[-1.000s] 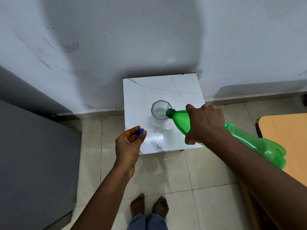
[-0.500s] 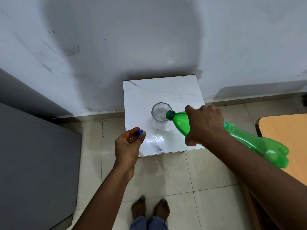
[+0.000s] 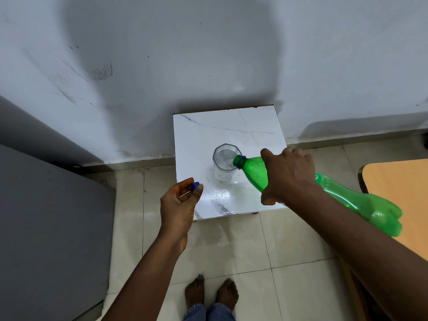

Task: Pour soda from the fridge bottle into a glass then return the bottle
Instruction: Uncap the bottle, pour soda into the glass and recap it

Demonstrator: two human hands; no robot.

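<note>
Green plastic bottle (image 3: 335,195) tilts nearly flat, mouth over the rim of a clear glass (image 3: 225,163) on a white marble-look table (image 3: 231,126). The right hand (image 3: 287,177) wraps closed around the bottle's shoulder; the left hand (image 3: 179,202) pinches the blue cap (image 3: 195,186) beside the table's front edge. Nearly empty, the bottle likely handles light and squashy, so a firm hold on the shoulder suits; the glass looks fragile and easily tipped. Grey fridge (image 3: 46,228) stands left.
</note>
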